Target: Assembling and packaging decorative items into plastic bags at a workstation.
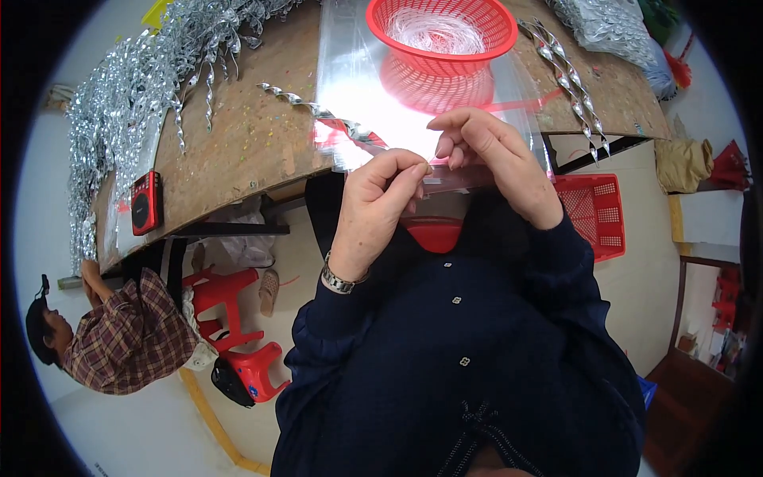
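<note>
My left hand [372,208] is closed in a pinch, thumb against index finger, above the near edge of the table. Whatever lies between these fingertips is too small to make out. A twisted silver foil ribbon [296,98] runs across the table and passes out of sight behind this hand. Just to the right, my right hand [499,163] has its fingers curled in, and I cannot make out anything in them. Beneath both hands lies a shiny clear plastic sheet [343,67]. On it stands a red mesh basket [442,57] holding a coil of clear thread [439,32].
Silver ribbons [131,99] heap along the table's left side, near a red radio [146,203]. Two twisted strips [566,79] hang over the right edge. A red crate [592,216] stands below. At left, a person in a plaid shirt [131,338] sits by red stools [226,302].
</note>
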Demonstrator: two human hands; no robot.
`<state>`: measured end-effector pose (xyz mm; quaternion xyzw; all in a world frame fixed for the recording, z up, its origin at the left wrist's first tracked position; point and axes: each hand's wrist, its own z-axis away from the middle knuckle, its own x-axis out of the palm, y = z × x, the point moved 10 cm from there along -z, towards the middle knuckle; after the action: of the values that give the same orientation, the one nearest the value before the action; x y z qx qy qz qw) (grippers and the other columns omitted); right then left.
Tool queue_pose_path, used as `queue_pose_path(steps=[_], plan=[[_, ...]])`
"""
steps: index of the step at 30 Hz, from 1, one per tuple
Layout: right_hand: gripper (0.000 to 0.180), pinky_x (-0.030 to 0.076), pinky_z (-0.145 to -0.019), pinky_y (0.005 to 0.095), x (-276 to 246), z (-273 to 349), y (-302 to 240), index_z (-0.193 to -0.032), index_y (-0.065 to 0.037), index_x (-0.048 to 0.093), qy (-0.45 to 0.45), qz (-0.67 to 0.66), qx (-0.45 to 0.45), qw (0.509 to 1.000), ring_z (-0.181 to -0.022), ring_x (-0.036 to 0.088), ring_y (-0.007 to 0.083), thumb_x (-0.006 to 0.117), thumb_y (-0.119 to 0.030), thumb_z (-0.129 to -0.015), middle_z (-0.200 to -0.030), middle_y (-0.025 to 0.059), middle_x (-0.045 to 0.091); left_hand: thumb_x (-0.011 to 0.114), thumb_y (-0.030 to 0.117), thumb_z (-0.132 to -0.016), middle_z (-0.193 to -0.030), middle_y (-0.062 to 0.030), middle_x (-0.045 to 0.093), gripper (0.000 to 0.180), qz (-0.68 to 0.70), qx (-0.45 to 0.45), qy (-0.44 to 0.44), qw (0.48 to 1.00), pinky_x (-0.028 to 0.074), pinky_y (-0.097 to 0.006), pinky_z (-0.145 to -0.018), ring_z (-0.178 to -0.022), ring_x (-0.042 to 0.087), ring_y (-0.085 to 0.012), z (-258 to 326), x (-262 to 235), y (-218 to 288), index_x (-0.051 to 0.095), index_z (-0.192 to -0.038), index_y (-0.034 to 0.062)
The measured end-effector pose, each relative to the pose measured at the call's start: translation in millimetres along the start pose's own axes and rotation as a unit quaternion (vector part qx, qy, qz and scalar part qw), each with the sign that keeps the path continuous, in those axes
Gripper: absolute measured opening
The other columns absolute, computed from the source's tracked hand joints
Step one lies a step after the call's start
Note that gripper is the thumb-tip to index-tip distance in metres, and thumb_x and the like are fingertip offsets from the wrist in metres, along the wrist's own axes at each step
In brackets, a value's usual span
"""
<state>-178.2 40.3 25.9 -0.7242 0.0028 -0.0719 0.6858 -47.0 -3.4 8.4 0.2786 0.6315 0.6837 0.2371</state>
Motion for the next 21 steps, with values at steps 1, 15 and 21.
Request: queue_pose_path(steps=[1,15,21], plan=[[0.03,0.045,-0.08,0.021,3,0,-5,-0.122,0.0,0.058,-0.018,0.024,-0.01,0.999,-0.084,0.054,0.0074,0.046,-0.018,-0.101,-0.094,0.0017,0.06,0.057,0.012,-0.096,-0.073,0.004,0.059,0.012,0.001,-0.001,-0.002,1.0,0.033,-0.015,-0.051,-0.06,0.049,-0.0013,0,0,0,0.066,-0.097,0.0045],[0.013,0.048,-0.076,0.0288,13,-1,-31,-0.098,0.002,0.064,-0.046,0.264,-0.128,0.955,-0.083,0.061,0.017,0.06,-0.005,-0.088,-0.086,0.0077,0.063,0.057,0.013,-0.097,-0.073,0.004,0.058,0.012,0.001,-0.001,-0.015,1.0,0.034,-0.015,-0.053,-0.062,0.05,-0.0018,0,3,0,0.066,-0.097,0.0046],[0.006,0.048,-0.07,0.0319,14,1,-41,-0.09,0.001,0.062,-0.026,0.321,-0.169,0.932,-0.078,0.062,0.0237,0.061,-0.004,-0.086,-0.082,0.0114,0.062,0.057,0.013,-0.097,-0.073,0.0039,0.058,0.012,-0.009,0.001,-0.019,1.0,0.034,-0.015,-0.053,-0.062,0.05,-0.0018,0,4,-1,0.066,-0.098,0.0044]])
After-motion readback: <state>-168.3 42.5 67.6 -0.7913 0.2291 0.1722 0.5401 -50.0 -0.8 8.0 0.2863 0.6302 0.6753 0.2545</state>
